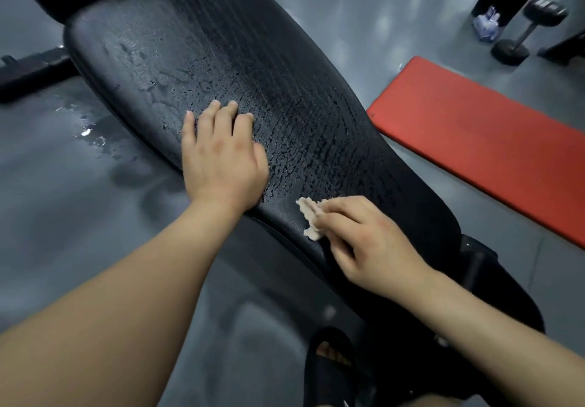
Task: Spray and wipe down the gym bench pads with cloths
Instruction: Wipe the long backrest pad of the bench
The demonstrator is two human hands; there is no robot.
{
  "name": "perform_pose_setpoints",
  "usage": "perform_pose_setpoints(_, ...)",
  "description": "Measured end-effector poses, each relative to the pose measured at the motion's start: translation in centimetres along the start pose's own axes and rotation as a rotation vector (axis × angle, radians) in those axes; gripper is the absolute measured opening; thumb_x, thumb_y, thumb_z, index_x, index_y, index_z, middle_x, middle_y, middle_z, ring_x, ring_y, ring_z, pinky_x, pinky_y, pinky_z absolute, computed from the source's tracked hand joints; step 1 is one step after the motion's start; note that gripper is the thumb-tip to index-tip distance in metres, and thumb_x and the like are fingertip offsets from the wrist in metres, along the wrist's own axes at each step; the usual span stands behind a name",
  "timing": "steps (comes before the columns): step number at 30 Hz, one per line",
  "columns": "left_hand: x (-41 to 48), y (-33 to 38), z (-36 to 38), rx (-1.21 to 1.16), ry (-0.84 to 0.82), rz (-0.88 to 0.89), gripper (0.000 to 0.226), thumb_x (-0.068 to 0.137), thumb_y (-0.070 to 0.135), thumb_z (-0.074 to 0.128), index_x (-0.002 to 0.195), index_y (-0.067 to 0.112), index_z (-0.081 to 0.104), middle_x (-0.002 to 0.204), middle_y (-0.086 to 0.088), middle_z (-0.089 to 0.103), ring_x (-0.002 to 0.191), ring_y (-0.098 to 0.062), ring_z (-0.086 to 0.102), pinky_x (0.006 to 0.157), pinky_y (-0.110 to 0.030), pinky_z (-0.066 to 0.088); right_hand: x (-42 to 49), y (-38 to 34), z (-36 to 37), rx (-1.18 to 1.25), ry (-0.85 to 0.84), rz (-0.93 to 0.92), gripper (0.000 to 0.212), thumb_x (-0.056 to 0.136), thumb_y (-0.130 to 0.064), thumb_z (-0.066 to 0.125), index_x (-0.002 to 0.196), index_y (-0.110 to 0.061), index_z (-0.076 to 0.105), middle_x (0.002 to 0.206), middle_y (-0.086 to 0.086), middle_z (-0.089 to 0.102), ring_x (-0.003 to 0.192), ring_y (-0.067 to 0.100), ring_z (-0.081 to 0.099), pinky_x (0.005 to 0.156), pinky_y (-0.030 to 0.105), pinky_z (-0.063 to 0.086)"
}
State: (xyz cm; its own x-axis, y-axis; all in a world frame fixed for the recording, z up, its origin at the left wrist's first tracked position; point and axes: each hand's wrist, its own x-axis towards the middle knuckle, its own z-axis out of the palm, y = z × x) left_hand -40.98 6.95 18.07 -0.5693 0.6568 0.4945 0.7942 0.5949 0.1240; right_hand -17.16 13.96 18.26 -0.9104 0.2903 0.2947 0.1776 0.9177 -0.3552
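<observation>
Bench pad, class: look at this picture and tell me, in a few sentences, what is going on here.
A person is wiping a black bench pad. The right hand holds a small cloth against the pad's near end, while the left hand rests flat on the pad. Wet droplets cover most of the pad, and a puddle lies on the floor beside it.

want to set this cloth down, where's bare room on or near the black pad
Free: the wet black pad beyond the left hand; the floor strip between it and the red pad. Crowded: its near end, where the right hand holds the cloth.
</observation>
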Motion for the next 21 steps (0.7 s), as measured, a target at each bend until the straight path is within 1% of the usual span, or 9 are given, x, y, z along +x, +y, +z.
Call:
perform_pose_setpoints(2, 0.0, 0.0, 0.0, 0.009, 0.001, 0.001, 0.049, 0.087, 0.032, 0.039, 0.126, 0.017, 0.064, 0.147, -0.007, 0.054, 0.141, -0.03, 0.041, 0.121, -0.054, 0.021, 1.1, 0.8, -0.2, -0.031, -0.039, -0.032, 0.021, 0.094, -0.008, 0.058, 0.111, -0.013, 0.07, 0.117, 0.001, 0.063, 0.105, 0.026, 0.059, 0.088, 0.038, 0.051)
perform_pose_setpoints(3, 0.0, 0.0, 0.0, 0.007, -0.002, 0.002, 0.049, 0.087, 0.032, 0.039, 0.126, 0.017, 0.064, 0.147, -0.007, 0.054, 0.141, -0.03, 0.041, 0.121, -0.054, 0.021, 2.3, 1.5, -0.1, -0.054, -0.026, -0.018, 0.021, 0.095, -0.009, 0.057, 0.111, -0.013, 0.07, 0.117, 0.002, 0.063, 0.105, 0.027, 0.059, 0.087, 0.04, 0.052)
perform_pose_setpoints(6, 0.0, 0.0, -0.1, -0.006, -0.013, 0.0, 0.049, 0.086, 0.033, 0.038, 0.126, 0.018, 0.063, 0.147, -0.007, 0.054, 0.142, -0.03, 0.04, 0.122, -0.053, 0.02, 6.1, 2.7, 0.8, -0.095, 0.077, 0.07, 0.02, 0.096, -0.009, 0.056, 0.111, -0.012, 0.07, 0.116, 0.003, 0.063, 0.106, 0.03, 0.058, 0.088, 0.045, 0.052)
perform_pose_setpoints(8, 0.0, 0.1, -0.1, -0.008, -0.012, 0.001, 0.05, 0.086, 0.033, 0.037, 0.125, 0.018, 0.063, 0.147, -0.006, 0.054, 0.142, -0.03, 0.04, 0.122, -0.053, 0.02, 6.9, 2.2, 1.4, -0.092, 0.108, 0.079, 0.02, 0.095, -0.007, 0.056, 0.109, -0.01, 0.07, 0.115, 0.005, 0.063, 0.104, 0.032, 0.058, 0.088, 0.046, 0.051)
perform_pose_setpoints(11, -0.1, -0.1, -0.1, -0.018, -0.011, 0.009, 0.051, 0.085, 0.033, 0.035, 0.124, 0.018, 0.064, 0.147, -0.006, 0.054, 0.142, -0.03, 0.04, 0.122, -0.053, 0.02, 4.0, 0.1, 1.3, -0.057, 0.029, 0.001, 0.022, 0.091, -0.002, 0.057, 0.107, -0.008, 0.07, 0.116, 0.006, 0.063, 0.107, 0.031, 0.058, 0.092, 0.042, 0.049)
perform_pose_setpoints(14, -0.1, -0.1, -0.1, -0.016, -0.013, 0.011, 0.049, 0.085, 0.033, 0.036, 0.122, 0.018, 0.064, 0.146, -0.006, 0.055, 0.142, -0.03, 0.041, 0.122, -0.054, 0.021, 0.3, -1.2, 0.5, -0.007, -0.064, -0.097, 0.024, 0.09, 0.003, 0.054, 0.106, -0.007, 0.07, 0.119, 0.007, 0.063, 0.109, 0.03, 0.059, 0.094, 0.04, 0.048)
perform_pose_setpoints(16, -0.1, -0.2, 0.0, -0.009, -0.008, 0.008, 0.048, 0.085, 0.033, 0.036, 0.121, 0.018, 0.064, 0.145, -0.006, 0.055, 0.141, -0.029, 0.041, 0.121, -0.053, 0.021, 0.5, -0.9, 0.7, -0.025, -0.066, -0.125, 0.025, 0.092, 0.003, 0.053, 0.107, -0.007, 0.07, 0.12, 0.007, 0.063, 0.111, 0.03, 0.059, 0.094, 0.04, 0.049)
perform_pose_setpoints(21, -0.1, -0.4, 0.0, -0.039, 0.015, 0.02, 0.049, 0.084, 0.032, 0.035, 0.12, 0.017, 0.065, 0.144, -0.006, 0.056, 0.14, -0.03, 0.043, 0.121, -0.054, 0.022, 5.0, -1.3, 2.7, -0.045, -0.011, -0.146, 0.028, 0.096, 0.001, 0.051, 0.116, -0.005, 0.069, 0.124, 0.011, 0.063, 0.113, 0.035, 0.059, 0.098, 0.043, 0.048)
